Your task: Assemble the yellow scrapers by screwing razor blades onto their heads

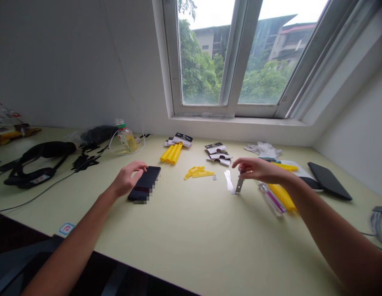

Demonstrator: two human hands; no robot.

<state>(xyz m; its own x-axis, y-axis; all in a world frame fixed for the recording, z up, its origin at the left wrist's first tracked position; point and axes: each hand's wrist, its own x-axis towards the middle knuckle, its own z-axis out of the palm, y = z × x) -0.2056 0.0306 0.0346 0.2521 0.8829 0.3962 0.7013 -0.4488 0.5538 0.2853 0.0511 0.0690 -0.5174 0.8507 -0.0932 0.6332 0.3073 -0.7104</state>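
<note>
My right hand [255, 169] pinches a flat grey metal strip with holes [239, 185], its lower end close to the table. Just left of that strip lie a few shiny flat strips [229, 181]. My left hand [128, 177] is at the left side of a black phone [147, 181], fingers bent and thumb apart, holding nothing; whether it touches the phone I cannot tell. Between the hands are flat yellow plastic pieces [199, 172] and a small cluster of tiny metal parts [214, 177]. Behind them sit yellow handles [172, 153] and black-and-white cards [217, 153].
Under my right forearm lie a clear package with a purple stripe [273, 199] and a yellow piece [283, 197]. A black tablet-like slab [329, 181] and white gloves [263, 149] are at right. A bottle [126, 137], cable and black headset [39, 164] occupy the left.
</note>
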